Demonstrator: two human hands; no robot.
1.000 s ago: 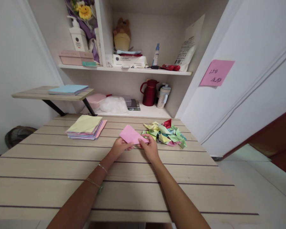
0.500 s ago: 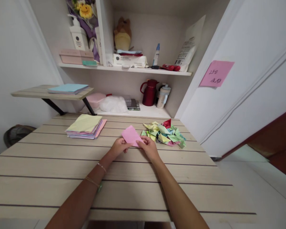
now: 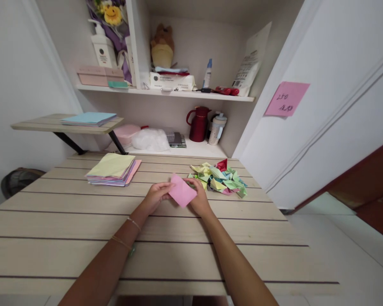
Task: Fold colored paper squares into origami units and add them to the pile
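Now, the left hand (image 3: 155,198) is pinching the pink paper (image 3: 183,192) by its left side, with a fingertip lying over it and more fingers curling beneath. Those fingers are closing, with only the paper between them. The right hand (image 3: 200,201) is bending behind the paper's right side. Its fingers are peeking past the top edge, but the paper is hiding the thumb, so I cannot tell how tightly it is gripping. The pink paper is sitting between both hands, nearer the back edge of the table (image 3: 166,250) than the front edge. Maybe two hands are holding it because thin paper bends easily. A paper stack (image 3: 113,165) is lying near the back left corner, and folded papers (image 3: 217,172) are lying near the back right corner, perhaps for easy reaching.
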